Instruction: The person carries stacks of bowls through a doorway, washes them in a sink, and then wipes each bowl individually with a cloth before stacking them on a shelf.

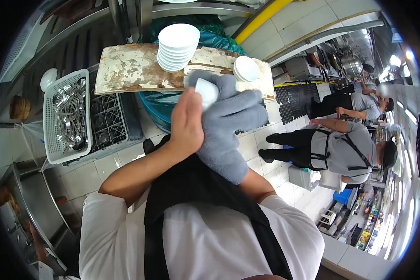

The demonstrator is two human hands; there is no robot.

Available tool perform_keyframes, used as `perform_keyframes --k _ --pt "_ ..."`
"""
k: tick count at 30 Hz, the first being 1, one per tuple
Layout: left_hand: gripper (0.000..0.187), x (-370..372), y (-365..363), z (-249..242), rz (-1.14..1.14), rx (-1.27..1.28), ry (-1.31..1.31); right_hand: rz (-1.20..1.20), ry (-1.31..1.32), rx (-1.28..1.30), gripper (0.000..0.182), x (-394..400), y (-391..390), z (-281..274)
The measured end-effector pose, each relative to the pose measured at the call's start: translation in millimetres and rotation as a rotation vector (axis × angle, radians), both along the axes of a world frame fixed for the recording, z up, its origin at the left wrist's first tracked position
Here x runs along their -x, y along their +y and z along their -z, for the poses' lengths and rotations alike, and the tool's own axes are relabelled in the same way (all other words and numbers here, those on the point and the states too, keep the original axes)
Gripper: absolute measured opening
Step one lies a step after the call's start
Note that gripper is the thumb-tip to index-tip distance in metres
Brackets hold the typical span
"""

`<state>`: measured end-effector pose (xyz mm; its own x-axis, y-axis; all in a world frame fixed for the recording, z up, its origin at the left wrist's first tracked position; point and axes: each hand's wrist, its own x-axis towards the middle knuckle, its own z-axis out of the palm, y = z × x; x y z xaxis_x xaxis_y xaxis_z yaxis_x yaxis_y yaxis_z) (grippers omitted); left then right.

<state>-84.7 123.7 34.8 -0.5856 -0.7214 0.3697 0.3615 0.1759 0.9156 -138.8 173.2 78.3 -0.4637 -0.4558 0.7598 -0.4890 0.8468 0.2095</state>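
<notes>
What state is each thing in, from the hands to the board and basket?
White cup: held, partly hidden.
Left hand: bare, against the cup.
Right hand: gloved in grey, around the cup.
Board: paint worn and patchy.
Taller dish stack: nested, on the board.
Shorter dish stack: nested, on the board.
Basket: loaded with cutlery.

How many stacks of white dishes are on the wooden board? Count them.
2: a tall stack near the board's middle, and a short stack near its right end. None seems hidden.

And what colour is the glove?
The glove is plain grey, seen best in the head view.
</notes>
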Motion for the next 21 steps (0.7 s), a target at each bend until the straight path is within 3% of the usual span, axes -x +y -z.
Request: perform_keyframes --k 2,3,4,6,9,10,12,14,16,17,18,20,21 --pt "0.042 -7 -6 6 0.137 0.037 -0.081 -0.397 -0.606 -0.039 0.035 14 16 -45" --pt "0.035 -8 -9 0 0.175 0.214 -0.105 -0.596 -0.906 -0.052 0.030 17 19 -59" --pt "0.030 -10 -12 -6 0.212 0.386 -0.130 -0.703 -0.958 -0.008 0.033 19 24 -64" --pt "0.029 -11 -19 -8 0.308 0.398 -0.133 -0.829 -0.953 0.071 0.040 25 26 -61" --pt "0.038 -4 -34 1 0.564 -0.215 -0.052 -0.921 -1.013 0.176 0.050 33 28 -44" --pt "0.038 0 -34 1 0.558 -0.210 -0.050 -0.927 -1.023 0.210 0.053 29 28 -40" --pt "0.041 6 -28 5 0.435 -0.744 0.139 -0.919 -1.062 0.267 0.060 27 30 -30" --pt "0.042 10 -35 30 0.417 -0.717 0.145 -0.897 -1.114 0.286 0.067 30 34 -19" --pt "0.042 12 -40 43 0.017 -0.023 -0.058 -0.889 -1.148 0.298 0.070 32 39 -9" --pt "0.042 7 -43 41 -0.033 0.172 -0.053 -0.908 -1.050 0.261 0.070 36 41 2" --pt "0.042 5 -44 33 -0.028 0.179 -0.058 -0.925 -0.950 0.225 0.069 41 42 13" --pt "0.046 -1 -42 15 0.011 1.001 -0.101 -0.947 -0.759 0.150 0.068 45 45 28" --pt "0.052 -2 -36 10 0.083 1.085 -0.159 -0.958 -0.660 0.110 0.067 45 45 29"
